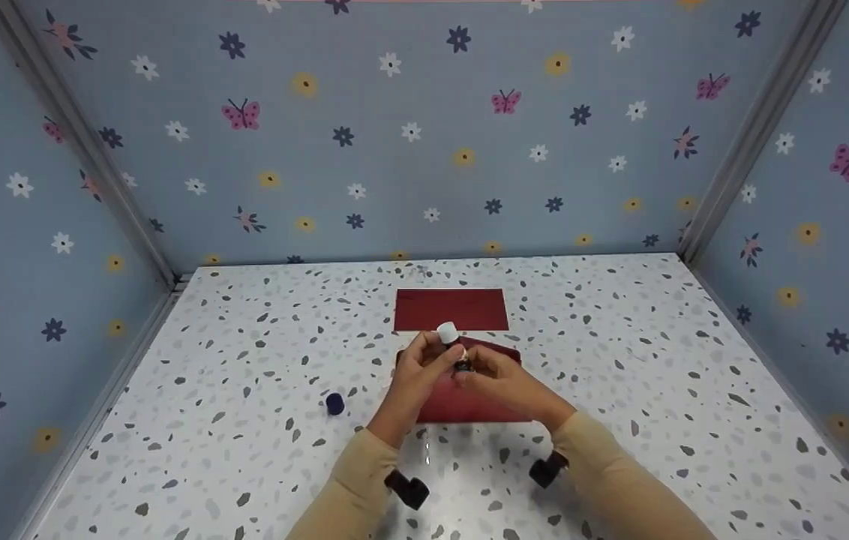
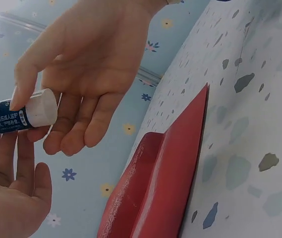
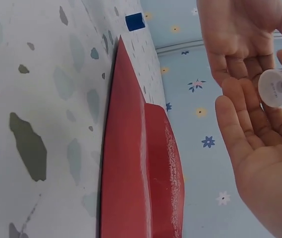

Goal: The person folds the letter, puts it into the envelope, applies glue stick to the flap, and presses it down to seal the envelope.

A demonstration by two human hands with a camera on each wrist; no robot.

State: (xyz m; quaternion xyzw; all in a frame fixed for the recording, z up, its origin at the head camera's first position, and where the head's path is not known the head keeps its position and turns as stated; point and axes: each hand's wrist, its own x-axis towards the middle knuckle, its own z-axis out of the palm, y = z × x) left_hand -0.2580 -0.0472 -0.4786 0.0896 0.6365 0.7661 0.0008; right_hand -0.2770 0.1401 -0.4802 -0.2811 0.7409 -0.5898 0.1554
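Both hands hold a small glue stick (image 1: pixel 462 363) with a dark blue printed label and a white end. My left hand (image 1: pixel 418 364) has thumb and fingers on it near the white end (image 2: pixel 42 107), which points up and away in the head view. Lower on the body, my right hand (image 1: pixel 499 379) pinches it between thumb and fingers. A round face shows on the white end (image 3: pixel 273 88) in the right wrist view. Beneath the hands lies a red envelope (image 1: pixel 469 405), its flap (image 3: pixel 164 173) raised and marked with whitish streaks; the hands partly cover it.
A dark blue cap (image 1: pixel 334 403) stands on the speckled white table (image 1: pixel 244 450), left of the envelope. Behind the envelope lies a flat red rectangle (image 1: pixel 451 309). Blue flowered panels (image 1: pixel 424 165) wall in the table at the back and both sides.
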